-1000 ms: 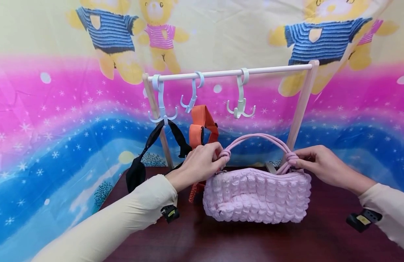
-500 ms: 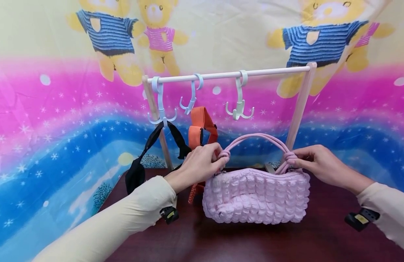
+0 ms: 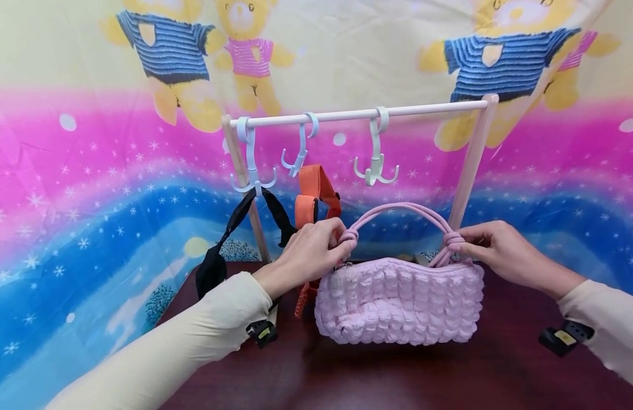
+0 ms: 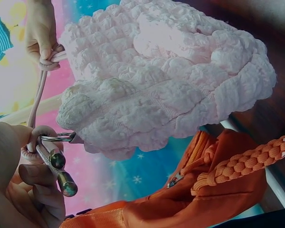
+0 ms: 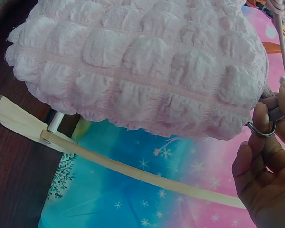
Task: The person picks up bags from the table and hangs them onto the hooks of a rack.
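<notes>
A puffy pink handbag (image 3: 403, 302) hangs just over the dark table in the head view, its corded handle (image 3: 398, 206) arched upward. My left hand (image 3: 311, 250) pinches the knot at the handle's left end. At the other end, my right hand (image 3: 506, 250) pinches the matching knot. The left wrist view shows metal-tipped cord ends (image 4: 61, 173) and a ring beside the left fingers. In the right wrist view a metal ring (image 5: 263, 132) joins the handle to the bag by the right fingers.
Behind the handbag stands a wooden rack (image 3: 470, 162) with a white rail (image 3: 342, 116). A pale green hook (image 3: 375, 165) and two bluish hooks hang there. A black-strapped bag (image 3: 212, 272) hangs at left; an orange bag (image 4: 218, 175) hangs beside it. A patterned cloth covers the wall.
Both hands have raised the pink handbag very slightly. Their pinch on the handle's knots stays the same, and the hooks have not moved along the rail.
</notes>
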`<action>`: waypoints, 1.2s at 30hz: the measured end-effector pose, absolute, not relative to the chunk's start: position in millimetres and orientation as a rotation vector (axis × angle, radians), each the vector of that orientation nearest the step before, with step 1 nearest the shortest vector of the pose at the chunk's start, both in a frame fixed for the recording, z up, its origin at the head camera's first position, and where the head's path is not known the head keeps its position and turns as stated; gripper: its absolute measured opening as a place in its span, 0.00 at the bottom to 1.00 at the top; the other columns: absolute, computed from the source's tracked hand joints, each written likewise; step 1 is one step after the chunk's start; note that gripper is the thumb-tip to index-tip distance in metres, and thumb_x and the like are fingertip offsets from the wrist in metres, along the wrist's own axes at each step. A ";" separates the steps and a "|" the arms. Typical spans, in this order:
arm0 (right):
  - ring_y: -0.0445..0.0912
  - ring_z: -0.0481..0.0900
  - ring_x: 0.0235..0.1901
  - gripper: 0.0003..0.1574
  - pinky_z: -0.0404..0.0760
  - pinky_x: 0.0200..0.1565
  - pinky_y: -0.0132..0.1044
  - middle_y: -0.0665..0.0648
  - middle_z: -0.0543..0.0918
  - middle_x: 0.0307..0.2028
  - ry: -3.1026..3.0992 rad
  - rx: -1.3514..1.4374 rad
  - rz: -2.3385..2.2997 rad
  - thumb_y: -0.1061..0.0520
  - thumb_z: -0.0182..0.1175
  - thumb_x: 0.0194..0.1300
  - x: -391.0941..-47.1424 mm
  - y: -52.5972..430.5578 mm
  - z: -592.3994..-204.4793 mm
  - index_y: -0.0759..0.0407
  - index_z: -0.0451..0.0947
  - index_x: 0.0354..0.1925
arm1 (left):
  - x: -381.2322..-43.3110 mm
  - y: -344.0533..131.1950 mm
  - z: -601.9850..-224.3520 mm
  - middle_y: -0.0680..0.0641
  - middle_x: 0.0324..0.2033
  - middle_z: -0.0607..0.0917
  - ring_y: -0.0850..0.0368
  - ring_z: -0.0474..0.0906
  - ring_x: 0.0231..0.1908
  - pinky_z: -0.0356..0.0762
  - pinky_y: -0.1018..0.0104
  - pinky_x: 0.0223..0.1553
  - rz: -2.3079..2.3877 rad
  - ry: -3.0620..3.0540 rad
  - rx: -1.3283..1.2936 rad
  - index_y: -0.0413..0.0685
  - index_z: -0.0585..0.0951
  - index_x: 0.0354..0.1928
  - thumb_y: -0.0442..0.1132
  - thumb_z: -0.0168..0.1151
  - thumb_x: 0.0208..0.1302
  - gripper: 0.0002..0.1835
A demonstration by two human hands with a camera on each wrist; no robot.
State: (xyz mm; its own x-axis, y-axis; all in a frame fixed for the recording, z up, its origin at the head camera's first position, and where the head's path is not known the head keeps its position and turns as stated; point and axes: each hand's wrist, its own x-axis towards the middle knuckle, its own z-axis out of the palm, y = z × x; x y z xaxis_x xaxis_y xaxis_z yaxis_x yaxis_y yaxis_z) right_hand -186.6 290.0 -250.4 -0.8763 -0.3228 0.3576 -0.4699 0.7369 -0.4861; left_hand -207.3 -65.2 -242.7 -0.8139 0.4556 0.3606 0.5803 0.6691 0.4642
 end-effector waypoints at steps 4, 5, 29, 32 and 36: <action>0.35 0.81 0.29 0.14 0.79 0.27 0.33 0.59 0.90 0.41 -2.695 0.609 0.854 0.58 0.65 0.69 -186.2 288.3 -247.8 0.60 0.86 0.51 | -207.0 -66.3 -240.0 0.58 0.20 0.80 0.63 0.77 0.20 0.74 0.66 0.22 -0.854 -2.663 -0.846 0.58 0.78 0.40 0.55 0.61 0.71 0.11; 0.35 0.81 0.29 0.14 0.79 0.27 0.33 0.59 0.90 0.41 -2.697 0.609 0.853 0.58 0.65 0.69 -186.1 287.9 -247.2 0.60 0.87 0.51 | -207.0 -66.7 -239.3 0.58 0.20 0.80 0.63 0.77 0.20 0.74 0.66 0.22 -0.855 -2.662 -0.849 0.58 0.78 0.40 0.55 0.61 0.71 0.11; 0.36 0.81 0.29 0.14 0.74 0.26 0.33 0.57 0.90 0.38 -2.671 0.614 0.838 0.55 0.64 0.70 -188.6 281.1 -235.8 0.58 0.87 0.50 | -206.5 -73.1 -225.1 0.55 0.21 0.79 0.60 0.75 0.21 0.70 0.65 0.22 -0.850 -2.643 -0.821 0.57 0.81 0.43 0.54 0.61 0.72 0.11; 0.36 0.82 0.30 0.15 0.75 0.27 0.33 0.57 0.90 0.37 -2.672 0.614 0.839 0.55 0.64 0.70 -189.5 279.6 -234.7 0.59 0.86 0.51 | -205.8 -74.0 -224.7 0.55 0.21 0.79 0.60 0.75 0.21 0.70 0.65 0.22 -0.852 -2.652 -0.805 0.56 0.81 0.43 0.54 0.62 0.71 0.11; 0.35 0.82 0.31 0.15 0.77 0.28 0.33 0.57 0.91 0.38 -2.669 0.621 0.842 0.55 0.64 0.70 -190.1 277.8 -234.1 0.59 0.86 0.51 | -204.5 -76.0 -225.5 0.54 0.21 0.79 0.60 0.75 0.21 0.70 0.65 0.22 -0.852 -2.656 -0.793 0.56 0.81 0.44 0.54 0.62 0.71 0.11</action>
State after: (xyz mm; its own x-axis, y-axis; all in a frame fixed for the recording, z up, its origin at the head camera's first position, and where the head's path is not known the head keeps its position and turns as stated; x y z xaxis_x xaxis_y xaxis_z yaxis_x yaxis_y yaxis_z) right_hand -190.1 277.8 -234.1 -0.8702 -0.3162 0.3777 -0.4758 0.7383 -0.4781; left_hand -204.5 -76.0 -225.5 -0.8235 0.4237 0.3772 0.5641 0.6823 0.4651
